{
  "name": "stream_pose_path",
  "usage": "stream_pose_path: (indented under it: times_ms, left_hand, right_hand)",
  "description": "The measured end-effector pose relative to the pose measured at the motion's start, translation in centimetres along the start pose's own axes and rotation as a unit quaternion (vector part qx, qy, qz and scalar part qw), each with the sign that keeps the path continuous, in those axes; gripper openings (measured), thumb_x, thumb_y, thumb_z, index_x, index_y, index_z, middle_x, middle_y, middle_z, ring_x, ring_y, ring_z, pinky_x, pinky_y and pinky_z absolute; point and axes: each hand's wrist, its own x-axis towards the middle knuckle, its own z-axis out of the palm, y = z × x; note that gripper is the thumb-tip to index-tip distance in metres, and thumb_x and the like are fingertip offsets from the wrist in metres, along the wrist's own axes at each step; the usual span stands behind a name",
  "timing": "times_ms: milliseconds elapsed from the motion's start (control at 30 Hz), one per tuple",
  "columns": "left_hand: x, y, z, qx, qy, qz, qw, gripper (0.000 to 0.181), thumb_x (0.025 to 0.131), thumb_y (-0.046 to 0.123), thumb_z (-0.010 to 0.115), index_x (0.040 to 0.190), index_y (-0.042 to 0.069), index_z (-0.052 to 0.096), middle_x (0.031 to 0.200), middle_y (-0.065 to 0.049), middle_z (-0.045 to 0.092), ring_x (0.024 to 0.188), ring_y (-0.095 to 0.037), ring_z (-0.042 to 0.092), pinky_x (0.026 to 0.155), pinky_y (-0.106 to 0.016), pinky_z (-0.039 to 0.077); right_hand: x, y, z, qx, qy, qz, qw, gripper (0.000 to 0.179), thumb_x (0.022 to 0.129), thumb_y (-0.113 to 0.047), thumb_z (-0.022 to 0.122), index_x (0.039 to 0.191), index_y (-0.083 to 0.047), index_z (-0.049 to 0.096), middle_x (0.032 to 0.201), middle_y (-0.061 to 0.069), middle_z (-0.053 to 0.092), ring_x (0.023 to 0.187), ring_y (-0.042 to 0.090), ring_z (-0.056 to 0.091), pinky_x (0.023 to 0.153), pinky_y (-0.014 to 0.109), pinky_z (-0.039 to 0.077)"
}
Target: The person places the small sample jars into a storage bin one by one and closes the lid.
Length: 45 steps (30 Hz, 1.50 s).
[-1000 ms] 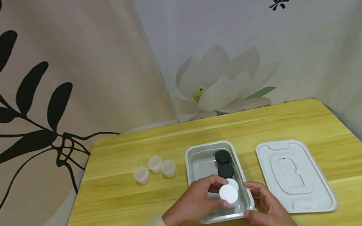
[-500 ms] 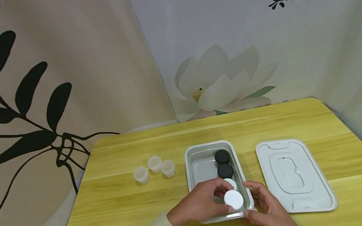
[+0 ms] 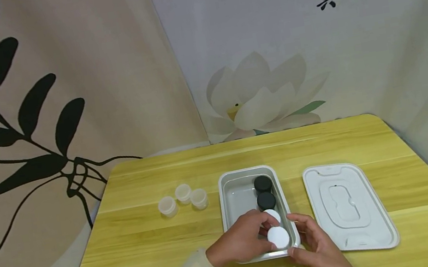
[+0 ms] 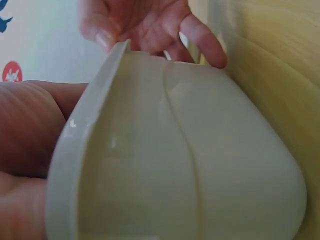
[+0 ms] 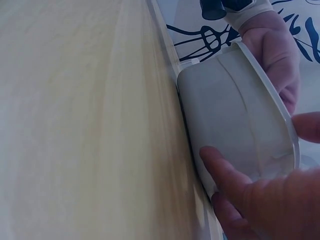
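A pale plastic storage box (image 3: pixel 241 194) sits on the table, without its lid. Inside, along its right side, are two black-capped pieces (image 3: pixel 266 201) and a round white-topped piece (image 3: pixel 272 215). My left hand (image 3: pixel 241 239) reaches into the box and pinches another round white-topped piece (image 3: pixel 278 237) near its front end; the bodies below these tops are hidden. At the front right corner, my right hand (image 3: pixel 318 247) holds the box, fingers against its outer wall (image 5: pixel 225 115) and thumb near the rim. From the left wrist view, the box wall (image 4: pixel 150 150) hides what the left hand grips.
Three small translucent cups (image 3: pixel 199 199) stand together left of the box. To its right, a white lid (image 3: pixel 348 210) lies flat on the wooden table (image 3: pixel 152 250). Printed curtains (image 3: pixel 124 73) hang behind the table.
My left hand has moved slightly right and toward the front, lowering the white-topped piece into the box's front right corner. The right hand stays at the box's corner.
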Motion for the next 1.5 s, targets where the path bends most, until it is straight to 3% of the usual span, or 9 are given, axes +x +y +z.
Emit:
stream_pose_path:
  times_ms: [267,467,667,767,900,1067,1333,1500]
  left_hand:
    - [0.2,0.6,0.5,0.092,0.011,-0.006,0.9957,0.038,0.085,0.011,0.09,0.12,0.014,0.074,0.102,0.006,0.064,0.097,-0.003,0.054,0.084,-0.014,0.048]
    - [0.3,0.6,0.7,0.11,0.033,0.004,0.9934,0.039,0.083,0.014,0.092,0.119,0.013,0.077,0.096,0.007,0.066,0.089,-0.002,0.053,0.081,-0.014,0.046]
    - [0.3,0.5,0.8,0.115,0.049,0.024,0.9919,0.038,0.081,0.013,0.092,0.116,0.01,0.078,0.098,0.004,0.072,0.091,-0.002,0.059,0.082,-0.012,0.047]
    - [0.3,0.5,0.6,0.093,0.044,0.02,0.9945,0.038,0.081,0.01,0.091,0.116,0.008,0.076,0.1,0.001,0.073,0.092,0.0,0.063,0.081,-0.011,0.05]
    - [0.0,0.9,0.1,0.028,0.026,-0.015,0.9992,0.04,0.083,0.006,0.089,0.12,0.006,0.074,0.104,0.0,0.072,0.088,0.002,0.069,0.077,-0.012,0.054]
    - [-0.5,1.0,-0.9,-0.029,0.021,-0.05,0.9981,0.042,0.085,0.008,0.088,0.125,0.007,0.073,0.111,-0.002,0.071,0.09,-0.003,0.074,0.077,-0.015,0.056]
    - [-1.9,0.7,-3.0,-0.109,0.08,-0.043,0.9898,0.044,0.092,0.01,0.083,0.134,0.01,0.068,0.136,-0.008,0.066,0.113,-0.024,0.075,0.087,-0.023,0.059]
    - [-3.4,0.3,-4.7,-0.126,0.128,-0.038,0.983,0.043,0.094,0.014,0.082,0.134,0.015,0.067,0.139,-0.005,0.067,0.116,-0.023,0.073,0.091,-0.028,0.061]
  right_hand:
    - [0.1,-0.2,0.1,0.008,0.0,0.007,0.9999,0.072,0.087,0.004,0.075,0.151,-0.011,0.045,0.14,0.016,0.053,0.113,0.016,0.06,0.084,0.037,0.064]
    - [0.2,-0.2,0.1,0.009,0.001,0.009,0.9999,0.073,0.087,0.004,0.075,0.152,-0.01,0.044,0.138,0.016,0.053,0.112,0.018,0.06,0.084,0.038,0.064]
    - [0.2,-0.2,0.0,0.015,-0.014,0.013,0.9997,0.074,0.089,0.004,0.074,0.154,-0.008,0.04,0.14,0.015,0.051,0.116,0.017,0.061,0.087,0.039,0.064]
    - [0.2,-0.3,0.1,0.016,-0.014,0.016,0.9996,0.074,0.089,0.004,0.073,0.154,-0.008,0.039,0.14,0.016,0.05,0.116,0.017,0.06,0.087,0.039,0.064]
    - [0.2,-0.3,0.1,0.011,-0.007,0.023,0.9996,0.074,0.089,0.003,0.074,0.154,-0.009,0.04,0.143,0.019,0.049,0.114,0.017,0.059,0.086,0.038,0.064]
    - [0.2,-0.4,0.1,-0.004,0.0,0.019,0.9998,0.072,0.089,0.002,0.074,0.153,-0.01,0.042,0.145,0.023,0.051,0.113,0.016,0.06,0.085,0.036,0.063]
    - [0.1,-0.4,0.2,-0.024,0.009,0.007,0.9996,0.07,0.088,0.003,0.075,0.151,-0.01,0.045,0.142,0.023,0.055,0.111,0.016,0.061,0.085,0.031,0.061]
    - [0.0,-0.3,0.2,-0.026,0.012,0.003,0.9996,0.07,0.087,0.004,0.075,0.15,-0.01,0.046,0.144,0.025,0.054,0.112,0.015,0.062,0.087,0.03,0.06]
